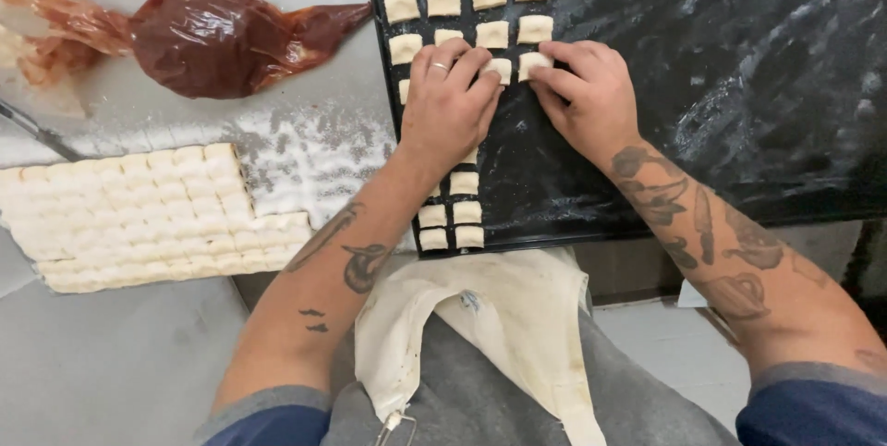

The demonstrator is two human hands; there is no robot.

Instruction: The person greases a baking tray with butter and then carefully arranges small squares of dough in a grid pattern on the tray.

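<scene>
Floured tray (739,85): hands (450,104) placing dough squares (500,68).

A grey metal bench (120,363) fills the left of the view, its surface dusted with a patch of white flour (305,155) near its right edge. Right of that flour the bench drops away, and below it pale floor tiles (684,354) show in even, flat light without hard shadows.
</scene>
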